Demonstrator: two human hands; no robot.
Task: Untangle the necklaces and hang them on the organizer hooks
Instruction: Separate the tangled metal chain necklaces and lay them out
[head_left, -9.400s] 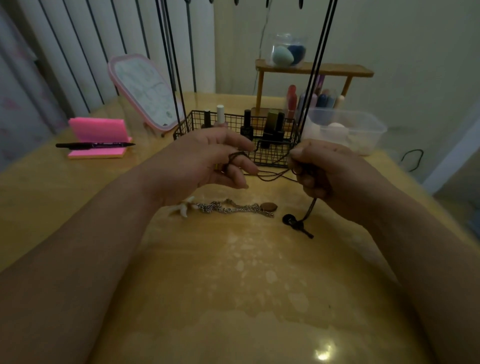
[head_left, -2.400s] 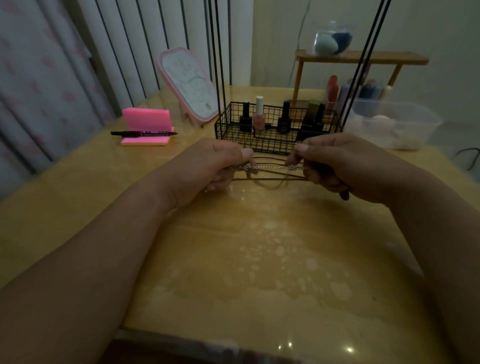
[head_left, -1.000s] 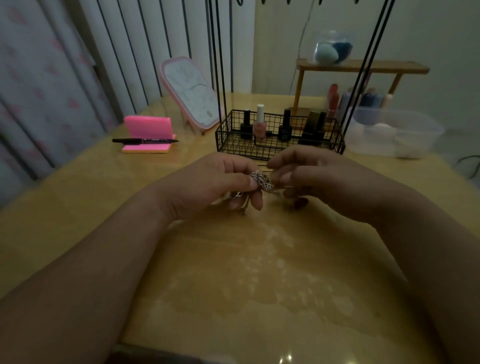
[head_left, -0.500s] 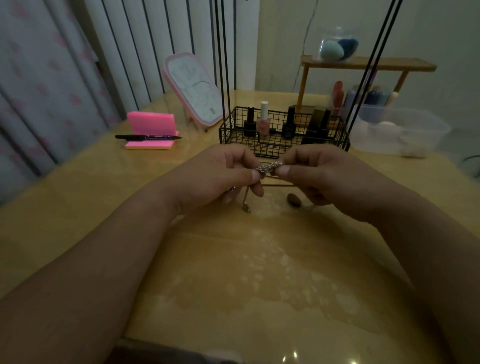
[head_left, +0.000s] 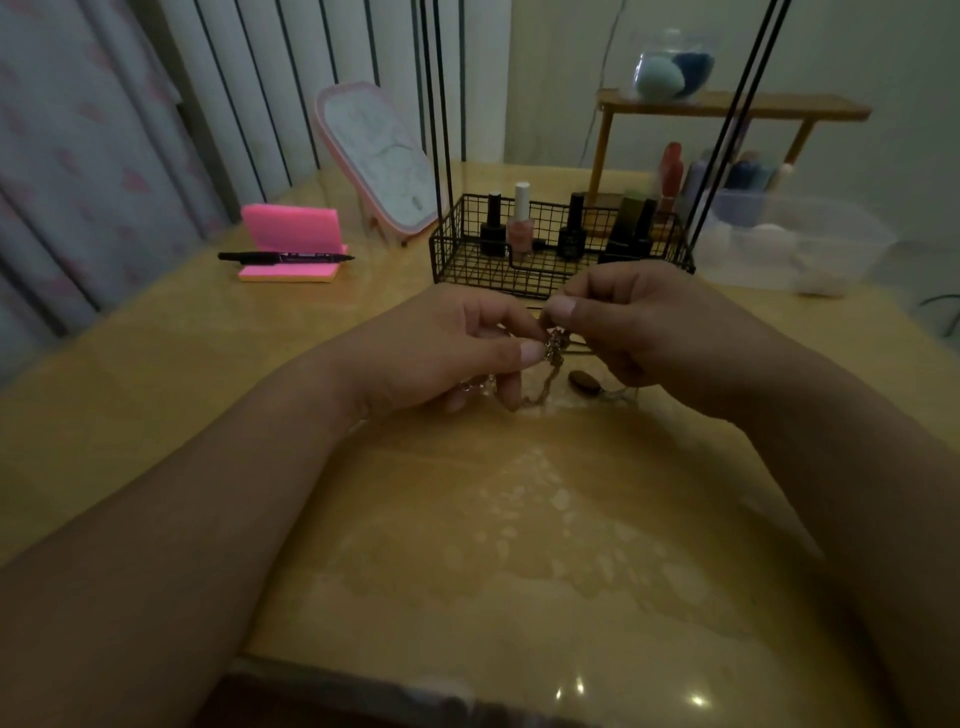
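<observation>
Nearest to you, the glossy yellow wooden tabletop (head_left: 519, 545) is catching small glints of light along its front edge. Above its middle, your left hand (head_left: 436, 348) is pinching the bunched metal chain necklace (head_left: 555, 347) between thumb and forefinger, the other fingers curling underneath. Your right hand (head_left: 639, 332) is gripping the same bunch from the other side, its thumb tip pressing just above the left thumb. The two hands are almost touching. From the pinch, a length of chain is hanging down and its lower end is lying on the table, and another bit is peeking out under your left fingers. A brown oval pendant (head_left: 583, 381) is resting on the table just below your right hand. Just behind the hands, the black wire organizer basket (head_left: 467, 260) is holding several upright nail polish bottles (head_left: 521, 223), whose labels are too small to read, and thin upright black rods (head_left: 436, 104) are rising from it out of view. To the left, a black marker pen (head_left: 285, 256) is lying across a bright pink sticky-note pad (head_left: 291, 234); its printing is illegible. A pink-framed tilted mirror (head_left: 379, 166) is standing behind. Farther right, a clear plastic box (head_left: 810, 244) and a small wooden shelf (head_left: 727, 104) carrying a glass jar of makeup sponges (head_left: 670, 67) are sitting against the wall.
</observation>
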